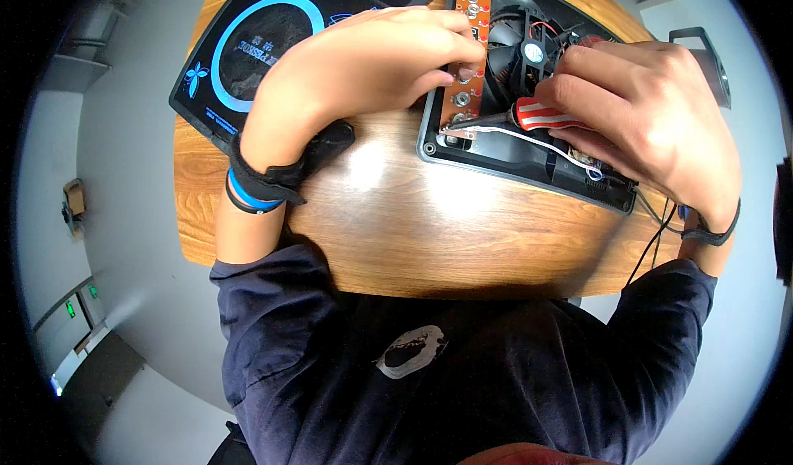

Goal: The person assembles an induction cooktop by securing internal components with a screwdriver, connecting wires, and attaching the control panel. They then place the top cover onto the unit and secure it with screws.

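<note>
An opened black appliance housing [529, 174] lies on the table in front of me, its inside facing up. Along its left side runs a narrow orange circuit board [474, 21] with several round metal spring contacts. My left hand [363, 60] pinches this board near its middle with thumb and fingers. Gripped in my right hand [644, 102] is a screwdriver [545, 116] with a red-and-white striped handle. Its shaft points left and its tip is at the near end of the board. A white wire [529, 135] passes just below the shaft.
A black cooling fan [534, 49] sits inside the housing between my hands. Left of it lies a black cooktop panel [268, 52] with a blue ring, partly behind my left arm. Dark cables [657, 238] hang at the right edge of the wooden table [388, 217].
</note>
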Tool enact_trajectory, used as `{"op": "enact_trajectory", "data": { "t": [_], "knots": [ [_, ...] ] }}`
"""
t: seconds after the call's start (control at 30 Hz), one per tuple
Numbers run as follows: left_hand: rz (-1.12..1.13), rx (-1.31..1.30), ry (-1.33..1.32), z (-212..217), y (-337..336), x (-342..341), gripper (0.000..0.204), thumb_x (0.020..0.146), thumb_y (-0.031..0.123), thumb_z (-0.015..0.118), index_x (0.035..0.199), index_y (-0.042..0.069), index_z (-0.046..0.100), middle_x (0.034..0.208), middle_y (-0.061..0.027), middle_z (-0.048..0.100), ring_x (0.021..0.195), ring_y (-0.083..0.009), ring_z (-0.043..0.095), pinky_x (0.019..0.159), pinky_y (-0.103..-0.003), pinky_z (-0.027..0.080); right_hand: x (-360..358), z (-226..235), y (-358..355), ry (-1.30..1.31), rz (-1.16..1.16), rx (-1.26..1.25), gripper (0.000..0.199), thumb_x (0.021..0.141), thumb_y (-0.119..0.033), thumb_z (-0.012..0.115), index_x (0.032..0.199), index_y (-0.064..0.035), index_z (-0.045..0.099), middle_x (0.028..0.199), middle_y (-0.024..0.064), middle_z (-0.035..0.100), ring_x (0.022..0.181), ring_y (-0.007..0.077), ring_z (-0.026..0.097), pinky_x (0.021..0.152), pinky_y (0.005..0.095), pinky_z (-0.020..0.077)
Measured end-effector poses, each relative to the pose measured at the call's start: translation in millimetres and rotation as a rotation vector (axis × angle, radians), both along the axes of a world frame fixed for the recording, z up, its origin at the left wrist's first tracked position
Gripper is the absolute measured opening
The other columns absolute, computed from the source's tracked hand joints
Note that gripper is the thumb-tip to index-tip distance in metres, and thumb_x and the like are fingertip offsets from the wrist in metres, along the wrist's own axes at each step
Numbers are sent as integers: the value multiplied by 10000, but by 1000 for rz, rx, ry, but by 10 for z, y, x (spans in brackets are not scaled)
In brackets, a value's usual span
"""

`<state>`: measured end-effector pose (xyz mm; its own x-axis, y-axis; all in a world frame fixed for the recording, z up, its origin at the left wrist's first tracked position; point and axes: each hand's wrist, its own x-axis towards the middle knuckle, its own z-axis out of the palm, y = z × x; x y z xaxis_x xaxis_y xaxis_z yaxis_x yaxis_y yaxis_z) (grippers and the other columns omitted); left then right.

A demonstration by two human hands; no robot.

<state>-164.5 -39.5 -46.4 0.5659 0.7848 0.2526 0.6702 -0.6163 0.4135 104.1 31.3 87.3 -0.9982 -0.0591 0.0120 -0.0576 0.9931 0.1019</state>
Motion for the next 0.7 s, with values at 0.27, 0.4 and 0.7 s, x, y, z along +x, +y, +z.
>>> {"op": "enact_trajectory", "data": {
  "t": [0.27, 0.4, 0.7],
  "knots": [
    [57, 100, -7, -101, -7, 73, 350, 893, 39, 817, 1219, 80, 696, 1295, -138, 655, 1297, -366, 631, 1099, -455, 539, -161, 71, -159, -57, -21, 101, 289, 810, -171, 882, 1030, -86, 715, 949, 57, 709, 830, 246, 761, 657, 389, 616],
    [32, 138, -36, -153, 27, 78, 387, 886, 51, 826, 1254, 62, 707, 1347, -154, 665, 1322, -378, 632, 1117, -465, 533, -200, 104, -197, -108, 4, 151, 241, 828, -157, 859, 1017, -81, 730, 1010, 58, 717, 868, 237, 762, 662, 369, 625],
    [64, 31, -113, -50, -35, 43, 355, 941, 130, 836, 1265, 97, 694, 1236, -136, 690, 1144, -374, 735, 981, -472, 601, -331, 190, -270, 89, 7, -159, 295, 833, -149, 809, 1106, -40, 820, 1170, 97, 718, 1015, 248, 763, 754, 333, 665]
  ]
}}
